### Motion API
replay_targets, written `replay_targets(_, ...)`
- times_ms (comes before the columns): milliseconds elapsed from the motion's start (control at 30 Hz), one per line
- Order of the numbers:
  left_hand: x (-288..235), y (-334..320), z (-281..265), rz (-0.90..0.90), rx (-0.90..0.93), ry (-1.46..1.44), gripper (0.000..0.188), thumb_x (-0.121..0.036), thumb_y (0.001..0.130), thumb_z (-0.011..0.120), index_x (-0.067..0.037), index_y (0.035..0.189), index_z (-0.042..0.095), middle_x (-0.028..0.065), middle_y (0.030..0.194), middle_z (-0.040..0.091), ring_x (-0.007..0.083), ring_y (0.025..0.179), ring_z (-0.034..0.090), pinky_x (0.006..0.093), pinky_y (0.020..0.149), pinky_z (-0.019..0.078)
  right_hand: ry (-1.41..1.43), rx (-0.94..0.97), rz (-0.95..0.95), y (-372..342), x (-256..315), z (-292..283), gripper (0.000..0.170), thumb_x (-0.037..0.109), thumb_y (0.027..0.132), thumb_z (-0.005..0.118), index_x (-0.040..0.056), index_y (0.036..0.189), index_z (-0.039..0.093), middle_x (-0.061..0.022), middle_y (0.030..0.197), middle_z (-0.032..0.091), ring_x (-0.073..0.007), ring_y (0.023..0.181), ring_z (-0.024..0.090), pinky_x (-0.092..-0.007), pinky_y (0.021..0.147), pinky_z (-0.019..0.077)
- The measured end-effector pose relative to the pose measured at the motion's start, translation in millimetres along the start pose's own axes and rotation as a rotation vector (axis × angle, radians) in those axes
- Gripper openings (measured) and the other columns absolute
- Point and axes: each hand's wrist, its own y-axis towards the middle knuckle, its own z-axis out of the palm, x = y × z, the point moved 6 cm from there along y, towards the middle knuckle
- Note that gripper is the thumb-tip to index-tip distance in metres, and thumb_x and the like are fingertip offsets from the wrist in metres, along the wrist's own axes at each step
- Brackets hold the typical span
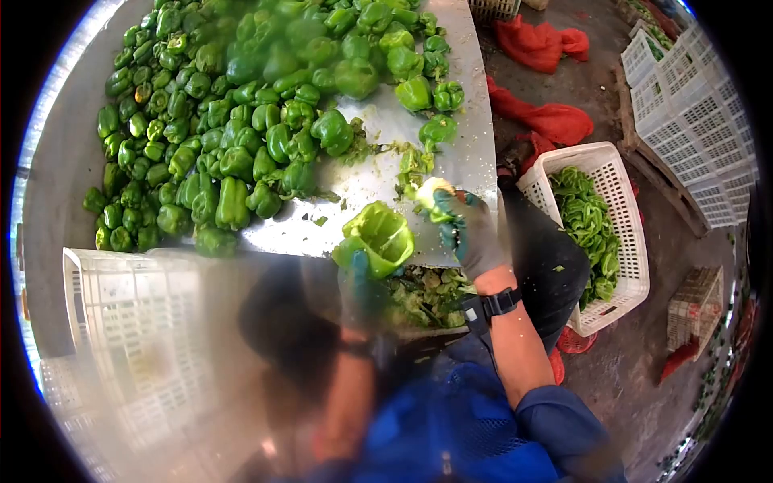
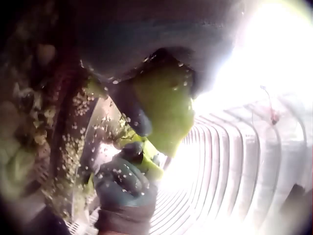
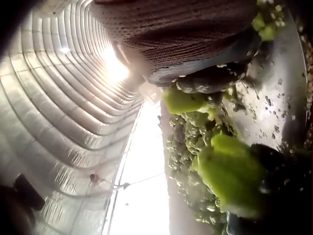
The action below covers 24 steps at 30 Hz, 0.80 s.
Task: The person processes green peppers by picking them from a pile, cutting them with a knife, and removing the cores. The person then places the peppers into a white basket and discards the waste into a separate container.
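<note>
Pepper: cut hollow, at the near edge of the surface (image 1: 471, 60); pepper (image 1: 378, 239) in the left grip (image 1: 362, 291), whose fingers curl round its outside.
Piece: pale green piece (image 1: 437, 200) pinched in the right grip (image 1: 477, 235).
Pepper's mouth: turned up and toward the right grip, apart from it; likely the relation that counts.
Long axis: tilted, closed end down in the left grip.
Heap: whole peppers (image 1: 233, 153) forward and left, nearer the left grip.
Scraps: trimmings (image 1: 431, 296) below, between both grips.
</note>
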Motion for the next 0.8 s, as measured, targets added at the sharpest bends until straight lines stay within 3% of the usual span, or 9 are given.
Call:
replay_targets(133, 7.6, -8.2, -6.1, -0.132, -0.045, -0.198, 0.061, -0.048, 0.111, 0.053, -0.005, 0.155, 0.051, 0.0107, 0.144, 0.064, 0.024, 0.131, 0.063, 0.0403, 0.11, 0.0517, -0.193, 0.085, -0.169, -11.1, 11.9, -22.9, 0.027, 0.032, 0.101, 0.073, 0.0069, 0.11, 0.077, 0.002, 0.083, 0.068, -0.0031, 0.062, 0.053, -0.0213, 0.053, 0.0411)
replay_targets(200, 6.3, -3.9, -10.9, -0.116, -0.095, -0.213, 0.062, -0.049, 0.111, 0.052, -0.005, 0.155, 0.051, 0.0123, 0.146, 0.064, 0.0241, 0.133, 0.062, 0.0426, 0.115, 0.0487, -0.084, 0.073, 0.084, -21.9, 6.0, -40.8, 0.03, 0.032, 0.099, 0.074, 0.0047, 0.112, 0.076, 0.0011, 0.082, 0.067, -0.0049, 0.064, 0.054, -0.0217, 0.054, 0.0422)
replay_targets(267, 5.6, 1.3, -18.0, -0.094, -0.006, -0.267, 0.055, -0.04, 0.107, 0.066, -0.013, 0.153, 0.057, 0.0096, 0.149, 0.065, 0.0281, 0.129, 0.067, 0.0441, 0.098, 0.0604, -0.363, 0.205, -0.024, -31.8, 2.4, -47.0, 0.032, 0.033, 0.097, 0.075, 0.0032, 0.11, 0.074, 0.001, 0.081, 0.065, -0.0085, 0.067, 0.058, -0.0251, 0.057, 0.0459)
replay_targets(400, -15.2, 4.2, 1.2, -0.09, 0.029, -0.2, 0.06, -0.038, 0.105, 0.069, -0.007, 0.155, 0.055, 0.012, 0.148, 0.064, 0.0292, 0.13, 0.066, 0.0448, 0.105, 0.058, -0.9, 0.103, -0.484, -47.3, 10.8, -59.2, 0.032, 0.028, 0.093, 0.08, 0.0008, 0.107, 0.069, -0.0063, 0.078, 0.064, -0.016, 0.069, 0.06, -0.037, 0.064, 0.0504)
replay_targets(467, -47.1, 3.1, 31.2, 0.131, 0.209, 0.197, 0.066, -0.034, 0.102, 0.071, -0.001, 0.156, 0.052, 0.0138, 0.147, 0.063, 0.0276, 0.133, 0.063, 0.0432, 0.111, 0.0537, -0.852, -0.044, -0.6, -56.4, 10.8, -64.4, 0.028, 0.021, 0.091, 0.08, -0.0003, 0.106, 0.069, -0.0096, 0.077, 0.063, -0.0185, 0.068, 0.057, -0.0389, 0.065, 0.05)
replay_targets(600, -84.1, 7.8, 31.6, 0.376, 0.041, 0.855, 0.065, -0.008, 0.095, 0.068, 0.006, 0.156, 0.049, 0.0134, 0.143, 0.064, 0.0234, 0.13, 0.063, 0.0411, 0.113, 0.0509, -0.706, -0.097, -0.61, -68.0, 21.2, -64.4, 0.019, 0.015, 0.091, 0.078, -0.0007, 0.098, 0.069, -0.0081, 0.074, 0.06, -0.0206, 0.066, 0.053, -0.0384, 0.065, 0.0494)
replay_targets(667, -119.1, -7.9, 75.7, 0.739, 0.075, 1.321, 0.072, -0.002, 0.087, 0.072, 0.0, 0.157, 0.051, 0.0186, 0.134, 0.07, 0.0343, 0.128, 0.067, 0.0435, 0.113, 0.0527, -0.645, -0.116, -0.606, -66.7, 18.1, -70.2, 0.017, 0.013, 0.091, 0.077, -0.0006, 0.095, 0.068, -0.0076, 0.073, 0.059, -0.0211, 0.065, 0.051, -0.0381, 0.065, 0.0491)
replay_targets(733, -104.5, 0.9, 86.2, 0.598, 0.139, 1.709, 0.077, -0.009, 0.084, 0.08, -0.006, 0.156, 0.053, 0.021, 0.132, 0.07, 0.0407, 0.124, 0.068, 0.0464, 0.109, 0.0551, -0.723, -0.109, -0.649, -68.7, 17.1, -71.5, 0.015, 0.012, 0.091, 0.076, 0.0006, 0.093, 0.068, -0.0078, 0.073, 0.06, -0.02, 0.066, 0.054, -0.0379, 0.065, 0.0492)
replay_targets(800, -36.8, 41.1, 46.4, 0.216, 0.38, 1.902, 0.083, -0.025, 0.084, 0.087, -0.013, 0.157, 0.049, 0.0217, 0.135, 0.069, 0.0422, 0.123, 0.066, 0.0497, 0.109, 0.0557, -0.703, -0.108, -0.599, -68.0, 9.7, -70.7, 0.015, 0.013, 0.092, 0.076, 0.0012, 0.094, 0.068, -0.0089, 0.074, 0.061, -0.0215, 0.066, 0.056, -0.0388, 0.065, 0.0493)
